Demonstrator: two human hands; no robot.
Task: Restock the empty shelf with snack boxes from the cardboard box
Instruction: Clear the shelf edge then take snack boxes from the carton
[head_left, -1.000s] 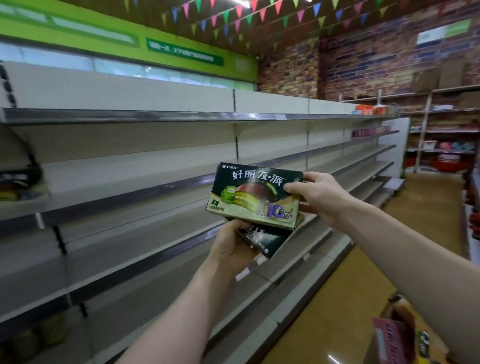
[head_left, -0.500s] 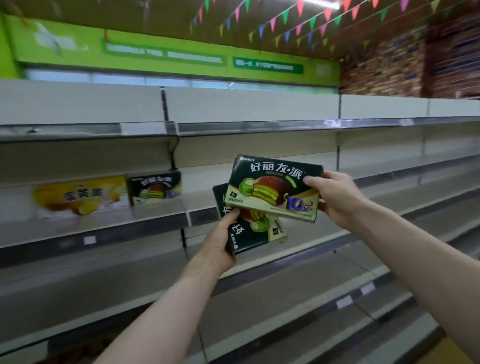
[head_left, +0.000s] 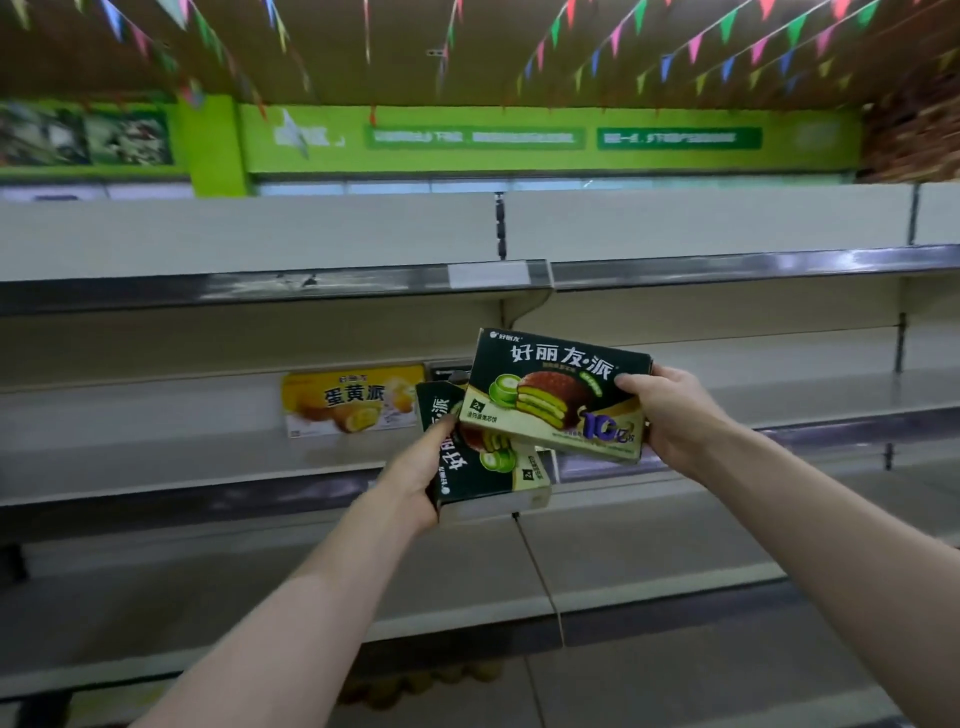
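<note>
At centre frame, the right hand (head_left: 675, 415) has its grip closed round the right end of a dark green snack box (head_left: 556, 395), held before the middle shelf (head_left: 156, 457). Just lower left, the left hand (head_left: 415, 473) grips a second box (head_left: 483, 467) turned on end, partly overlapped by the first. Left of both, a yellow box (head_left: 353, 400) stands on that shelf; bare board runs rightward.

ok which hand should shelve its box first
Right, probably: the right hand holds the upper box upright, level with bare shelf. The left hand holds the lower box sideways.
</note>
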